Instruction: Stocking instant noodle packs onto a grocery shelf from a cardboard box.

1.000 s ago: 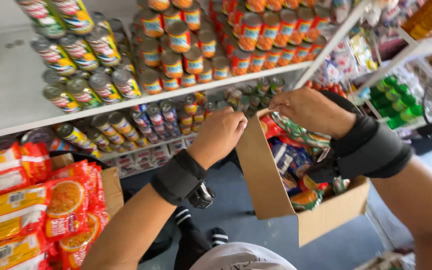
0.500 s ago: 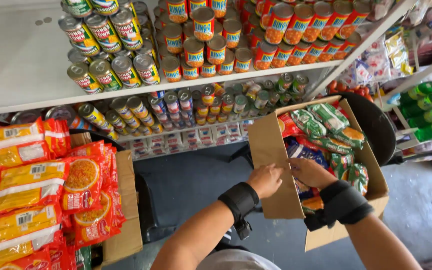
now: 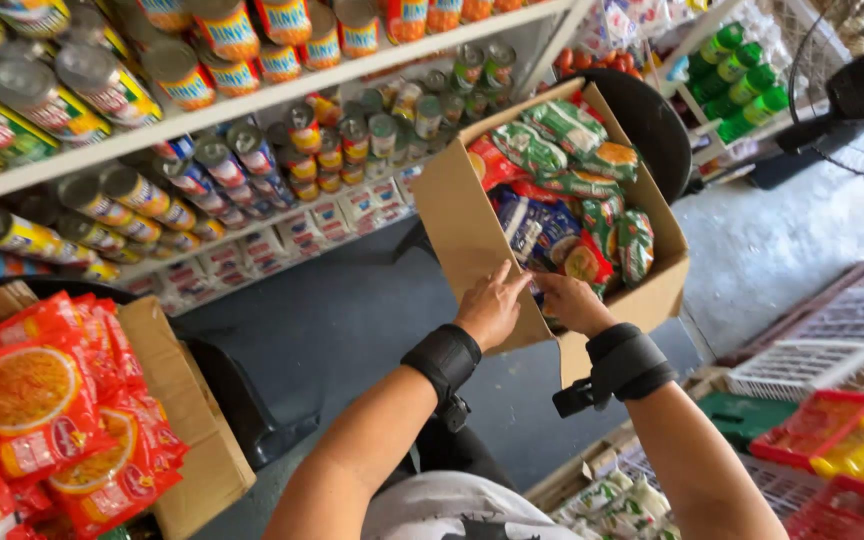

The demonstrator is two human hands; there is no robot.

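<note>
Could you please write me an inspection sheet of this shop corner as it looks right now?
Surface: grey floor between the shelves; the open cardboard box rests on a dark round stand.
Job's things: the box holds green, red and blue snack packets.
Clutter: a second carton of red-and-orange packets at the left; plastic baskets at the right.
Hands: left hand flat on the box's near wall; right hand at its rim, fingers inside; what they grip is hidden. Both wrists wear black bands.
Cables: nothing seen.
Surroundings: white shelves of tins; green bottles; a fan.
</note>
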